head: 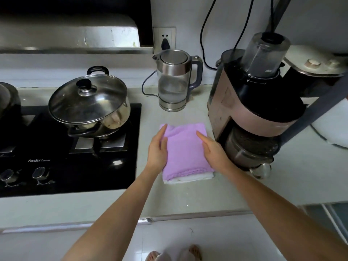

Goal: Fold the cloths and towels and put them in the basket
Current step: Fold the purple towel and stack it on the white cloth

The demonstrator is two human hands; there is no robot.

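Observation:
A folded purple towel (185, 153) lies on the pale countertop (188, 196), stacked over a folded white cloth (190, 178) whose edge shows at the near side. My left hand (158, 149) rests flat along the towel's left edge with straight fingers. On the towel's right side my right hand (213, 150) lies flat, fingers straight and pointing away from me. No basket is in view.
A black gas hob (79, 166) with a lidded steel pot (88, 104) sits left of the towel. A glass kettle (174, 81) stands behind it. A blender machine (250, 110) crowds the right side, close to my right hand.

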